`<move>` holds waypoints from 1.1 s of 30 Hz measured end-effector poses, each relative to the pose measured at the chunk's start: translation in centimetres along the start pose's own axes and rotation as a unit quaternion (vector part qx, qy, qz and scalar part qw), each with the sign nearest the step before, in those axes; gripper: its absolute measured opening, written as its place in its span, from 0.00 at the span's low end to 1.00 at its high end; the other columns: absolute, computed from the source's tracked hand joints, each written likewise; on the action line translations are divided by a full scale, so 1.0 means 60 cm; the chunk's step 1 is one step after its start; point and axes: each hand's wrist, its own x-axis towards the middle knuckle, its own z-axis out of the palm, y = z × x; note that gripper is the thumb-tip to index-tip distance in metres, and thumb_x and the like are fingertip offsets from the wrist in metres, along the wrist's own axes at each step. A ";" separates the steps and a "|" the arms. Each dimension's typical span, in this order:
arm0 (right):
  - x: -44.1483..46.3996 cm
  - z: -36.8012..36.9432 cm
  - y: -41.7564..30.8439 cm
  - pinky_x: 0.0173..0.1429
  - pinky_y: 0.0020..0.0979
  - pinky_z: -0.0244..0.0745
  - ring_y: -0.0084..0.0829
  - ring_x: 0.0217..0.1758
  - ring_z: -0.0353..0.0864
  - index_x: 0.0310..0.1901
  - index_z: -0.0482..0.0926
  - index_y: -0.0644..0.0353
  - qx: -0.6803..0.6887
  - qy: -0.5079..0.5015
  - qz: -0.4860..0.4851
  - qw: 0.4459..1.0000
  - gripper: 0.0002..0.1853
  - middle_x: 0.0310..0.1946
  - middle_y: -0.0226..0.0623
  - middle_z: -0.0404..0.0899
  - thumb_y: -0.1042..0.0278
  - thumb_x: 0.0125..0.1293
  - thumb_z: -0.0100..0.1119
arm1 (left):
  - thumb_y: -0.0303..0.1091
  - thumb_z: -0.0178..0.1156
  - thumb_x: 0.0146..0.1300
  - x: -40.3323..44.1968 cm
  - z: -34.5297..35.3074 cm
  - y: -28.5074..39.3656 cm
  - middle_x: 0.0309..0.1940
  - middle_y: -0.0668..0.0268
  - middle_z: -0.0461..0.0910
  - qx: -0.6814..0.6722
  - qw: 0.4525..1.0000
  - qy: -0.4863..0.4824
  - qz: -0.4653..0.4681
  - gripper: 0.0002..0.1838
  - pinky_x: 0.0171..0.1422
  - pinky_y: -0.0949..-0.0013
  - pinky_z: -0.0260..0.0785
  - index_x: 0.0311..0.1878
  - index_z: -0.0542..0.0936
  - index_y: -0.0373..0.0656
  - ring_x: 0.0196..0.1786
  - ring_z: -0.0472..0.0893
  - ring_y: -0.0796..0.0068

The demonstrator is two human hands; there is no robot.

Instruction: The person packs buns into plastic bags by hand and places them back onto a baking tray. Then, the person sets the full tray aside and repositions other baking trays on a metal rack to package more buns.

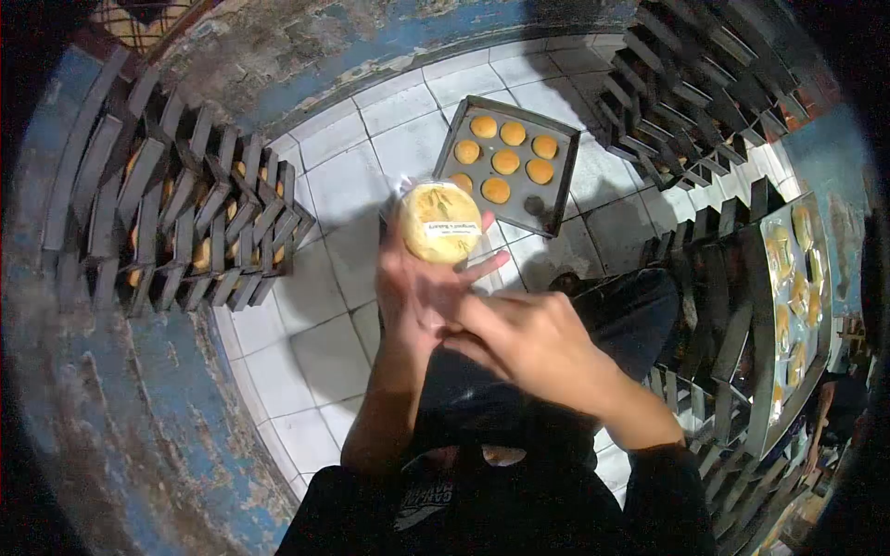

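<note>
A round, pale yellow bun (441,222) in a clear plastic bag with a white printed label rests against the raised fingers of my left hand (408,296). That hand holds it up, its little-finger side spread out to the right. My right hand (538,338) is closed, its bent fingers meeting the palm of my left hand just below the bun. Whatever lies between those fingertips is hidden. Beyond the hands, a dark square tray (552,211) on the floor carries several unwrapped golden buns (505,162).
Tall stacks of dark baking trays stand on the left (195,208) and at the upper right (681,88). Close on my right, another stack has a top tray (760,408) bearing several wrapped breads (797,296). White floor tiles (324,273) lie between peeling blue walls (139,398).
</note>
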 end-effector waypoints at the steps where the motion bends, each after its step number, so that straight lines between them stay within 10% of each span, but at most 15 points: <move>1: 0.010 0.006 -0.001 0.35 0.46 0.85 0.43 0.38 0.91 0.52 0.70 0.53 -0.037 -0.001 0.005 0.999 0.19 0.38 0.40 0.85 0.67 0.66 0.69 | 0.73 0.52 0.74 -0.003 0.007 -0.004 0.83 0.55 0.59 0.007 1.000 0.001 0.018 0.45 0.76 0.16 0.60 0.85 0.57 0.59 0.85 0.57 0.35; 5: 0.018 0.020 0.009 0.34 0.49 0.82 0.46 0.34 0.89 0.49 0.69 0.55 0.002 -0.013 -0.022 1.000 0.14 0.34 0.39 0.85 0.71 0.69 0.67 | 0.66 0.46 0.81 -0.010 -0.002 -0.002 0.79 0.52 0.65 -0.025 0.998 0.016 0.053 0.36 0.75 0.17 0.63 0.84 0.60 0.61 0.82 0.61 0.34; 9: -0.018 0.006 0.009 0.34 0.37 0.79 0.36 0.33 0.87 0.49 0.75 0.54 0.388 -0.201 -0.041 0.899 0.14 0.36 0.32 0.86 0.63 0.72 0.72 | 0.66 0.42 0.82 -0.006 -0.025 0.009 0.80 0.50 0.64 -0.015 0.997 0.016 0.071 0.35 0.75 0.17 0.63 0.85 0.59 0.64 0.82 0.62 0.32; 11: -0.018 -0.031 0.011 0.37 0.33 0.80 0.29 0.32 0.85 0.48 0.80 0.55 0.417 -0.135 -0.066 0.896 0.12 0.35 0.28 0.85 0.65 0.71 0.74 | 0.72 0.42 0.79 -0.007 -0.043 0.024 0.83 0.51 0.61 -0.064 0.995 0.045 0.061 0.39 0.76 0.13 0.56 0.85 0.60 0.65 0.82 0.61 0.28; 13: -0.011 -0.040 0.017 0.47 0.33 0.82 0.30 0.40 0.85 0.46 0.87 0.56 0.235 0.011 0.119 0.965 0.12 0.42 0.30 0.85 0.70 0.62 0.78 | 0.74 0.38 0.78 -0.017 -0.050 0.035 0.84 0.49 0.58 -0.063 0.996 0.030 0.060 0.40 0.79 0.19 0.56 0.85 0.61 0.65 0.84 0.57 0.29; 15: 0.028 -0.006 0.037 0.53 0.35 0.82 0.37 0.50 0.83 0.48 0.87 0.56 0.015 0.148 0.034 0.988 0.15 0.47 0.33 0.83 0.70 0.59 0.78 | 0.76 0.32 0.78 -0.029 -0.050 0.034 0.81 0.50 0.63 -0.124 0.991 0.003 0.048 0.44 0.81 0.24 0.57 0.87 0.56 0.60 0.82 0.63 0.33; 20: 0.061 0.025 0.060 0.56 0.37 0.81 0.40 0.53 0.86 0.43 0.88 0.59 0.088 0.207 -0.066 0.972 0.10 0.50 0.37 0.87 0.72 0.61 0.76 | 0.72 0.43 0.79 -0.076 -0.042 0.028 0.80 0.49 0.65 -0.132 0.990 -0.048 0.023 0.46 0.86 0.43 0.57 0.85 0.59 0.43 0.80 0.68 0.47; 22: 0.054 0.018 0.071 0.56 0.35 0.82 0.38 0.50 0.90 0.43 0.88 0.62 0.178 0.234 -0.033 0.955 0.09 0.47 0.41 0.91 0.71 0.63 0.77 | 0.52 0.56 0.75 -0.090 -0.062 0.036 0.73 0.54 0.73 0.227 0.960 0.099 0.134 0.36 0.81 0.49 0.63 0.79 0.66 0.42 0.75 0.73 0.54; 24: 0.041 0.037 0.098 0.53 0.36 0.84 0.38 0.47 0.92 0.44 0.88 0.64 0.198 0.212 0.063 0.955 0.08 0.44 0.42 0.92 0.72 0.66 0.75 | 0.32 0.69 0.72 -0.094 -0.076 0.040 0.67 0.58 0.81 0.542 0.777 0.228 0.225 0.28 0.77 0.55 0.68 0.73 0.74 0.41 0.70 0.79 0.62; 33: 0.039 0.043 0.119 0.49 0.31 0.82 0.30 0.42 0.91 0.45 0.87 0.66 0.240 0.173 0.148 0.944 0.11 0.38 0.40 0.91 0.69 0.67 0.76 | 0.31 0.68 0.71 -0.054 -0.076 0.056 0.56 0.59 0.86 0.569 0.791 0.111 0.197 0.18 0.55 0.67 0.76 0.63 0.82 0.42 0.53 0.84 0.73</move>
